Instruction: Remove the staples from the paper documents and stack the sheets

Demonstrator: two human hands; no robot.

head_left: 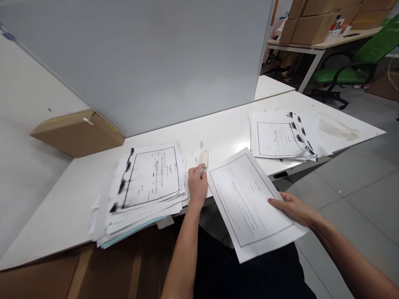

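The right hand holds a sheet by its right edge, thumb on top and fingers underneath, so this grip is closed on the paper. The sheet is printed, with a dark line framing the text, and is tilted in front of the person, above the lap; its far corner overlaps the front edge of the table. The left hand is at the table's front edge, its fingertips at the near end of a small cream block; whether they grip it or only touch it, I cannot tell. The block lies on the table between two paper piles. Just beside the left hand is the left pile, thick and uneven, with black smudges along one side and a light blue sheet showing low down. The right pile lies beyond the held sheet, also smudged black, its sheets fanned out. Behind them stands a grey panel, with a cardboard box at its left end.
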